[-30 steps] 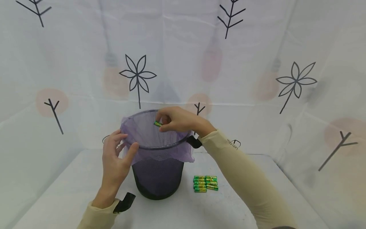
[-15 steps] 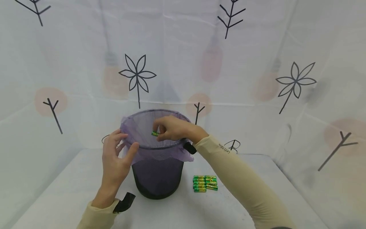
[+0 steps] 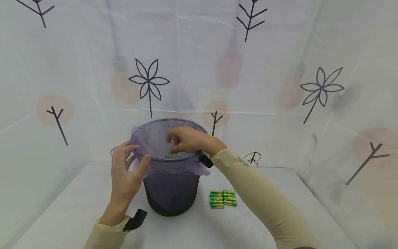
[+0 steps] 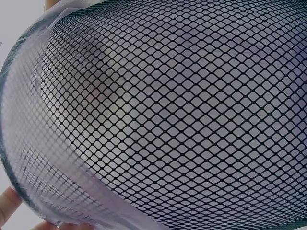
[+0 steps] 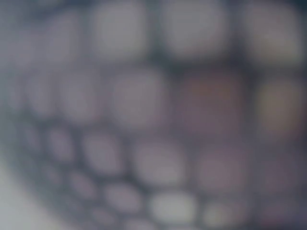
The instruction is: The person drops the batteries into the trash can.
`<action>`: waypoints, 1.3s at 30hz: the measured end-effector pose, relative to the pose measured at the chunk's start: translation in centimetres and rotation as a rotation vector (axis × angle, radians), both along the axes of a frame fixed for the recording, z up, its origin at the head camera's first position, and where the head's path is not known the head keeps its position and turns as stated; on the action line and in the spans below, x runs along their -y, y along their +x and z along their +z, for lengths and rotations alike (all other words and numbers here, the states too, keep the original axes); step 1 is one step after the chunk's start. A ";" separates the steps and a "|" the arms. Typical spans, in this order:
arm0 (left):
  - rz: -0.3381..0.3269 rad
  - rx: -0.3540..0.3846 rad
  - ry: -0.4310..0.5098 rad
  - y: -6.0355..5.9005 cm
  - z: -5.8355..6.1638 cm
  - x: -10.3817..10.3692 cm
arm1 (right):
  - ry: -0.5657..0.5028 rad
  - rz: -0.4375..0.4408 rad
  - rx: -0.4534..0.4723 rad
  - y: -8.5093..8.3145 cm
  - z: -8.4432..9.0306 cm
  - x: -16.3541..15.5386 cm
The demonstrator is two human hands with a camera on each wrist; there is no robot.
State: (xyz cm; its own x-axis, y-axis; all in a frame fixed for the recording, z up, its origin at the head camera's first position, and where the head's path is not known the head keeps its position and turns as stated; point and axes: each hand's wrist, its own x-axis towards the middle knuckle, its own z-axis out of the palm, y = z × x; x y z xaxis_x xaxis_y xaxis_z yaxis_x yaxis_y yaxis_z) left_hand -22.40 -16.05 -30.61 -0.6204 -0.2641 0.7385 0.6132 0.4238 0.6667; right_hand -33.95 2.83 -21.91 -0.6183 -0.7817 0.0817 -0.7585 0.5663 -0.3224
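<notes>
Lining the round black mesh wastebasket (image 3: 172, 193), a thin, crinkled purple bag (image 3: 174, 168) folds over its top. Within the wastebasket's mouth, near its front edge, shows a blurred green battery (image 3: 172, 156), just below the right hand (image 3: 188, 139), whose bent fingers stand slightly apart from the thumb. At the wastebasket's left edge, the left hand (image 3: 125, 169) touches with fingers and thumb spread. Right of the wastebasket's base, shiny green-and-gold cylindrical batteries (image 3: 219, 199) lie in two columns on the white table (image 3: 236, 228).
</notes>
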 end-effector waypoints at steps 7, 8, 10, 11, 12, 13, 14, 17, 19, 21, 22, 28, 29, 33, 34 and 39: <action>0.003 -0.019 0.001 0.3 0.1 -0.3 | -0.013 -0.010 -0.031 -0.1 -0.1 -0.2; 0.006 -0.015 -0.002 0.0 -0.2 -0.2 | -0.019 -0.009 -0.044 -0.1 -0.1 -0.3; 0.010 -0.010 -0.004 -0.7 -0.8 0.1 | -0.040 -0.006 -0.069 -0.1 -0.1 -0.5; 0.010 -0.011 -0.006 -1.0 -1.1 0.3 | -0.054 -0.006 -0.086 0.0 0.0 -0.6; 0.010 -0.013 -0.009 -1.2 -1.4 0.4 | -0.072 -0.006 -0.096 0.0 0.1 -0.8; 0.008 -0.014 -0.010 -1.4 -1.5 0.5 | -0.091 -0.006 -0.105 0.1 0.2 -1.1; 0.005 -0.016 -0.008 -1.4 -1.6 0.5 | -0.109 -0.003 -0.115 0.2 0.3 -1.3; 0.002 -0.016 -0.004 -1.6 -1.7 0.6 | -0.163 0.002 -0.140 0.8 0.8 -2.4; 0.002 -0.010 0.000 -1.5 -1.7 0.6 | -0.187 -0.002 -0.163 1.4 1.0 -3.4; 0.003 -0.004 0.004 -1.6 -1.8 0.5 | -0.211 -0.004 -0.184 2.2 1.1 -4.5; 0.003 -0.001 0.004 -1.6 -1.8 0.4 | -0.223 -0.006 -0.198 2.6 1.1 -5.1; 0.004 -0.013 0.009 -1.5 -1.8 0.2 | -0.303 0.009 -0.259 4.3 0.1 -9.0; 0.004 -0.018 0.009 -1.5 -1.9 0.2 | -0.312 0.008 -0.260 4.5 -0.2 -9.6; 0.000 -0.032 0.013 -1.4 -1.9 0.3 | -0.320 -0.033 -0.251 5.4 -1.5 -11.8; -0.001 -0.033 0.014 -1.3 -1.9 0.3 | -0.318 -0.042 -0.249 5.6 -1.9 -12.2; -0.002 -0.034 0.016 -1.1 -1.8 0.5 | -0.314 -0.068 -0.216 6.2 -4.2 -13.9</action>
State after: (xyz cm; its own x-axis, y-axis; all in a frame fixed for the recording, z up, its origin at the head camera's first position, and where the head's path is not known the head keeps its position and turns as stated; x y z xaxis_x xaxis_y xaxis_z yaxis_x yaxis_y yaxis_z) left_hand -23.52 -16.56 -32.40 -0.5955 -0.2750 0.7548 0.6366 0.4117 0.6521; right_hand -27.77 16.73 -26.15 -0.6099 -0.6559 0.4448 -0.7923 0.5165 -0.3249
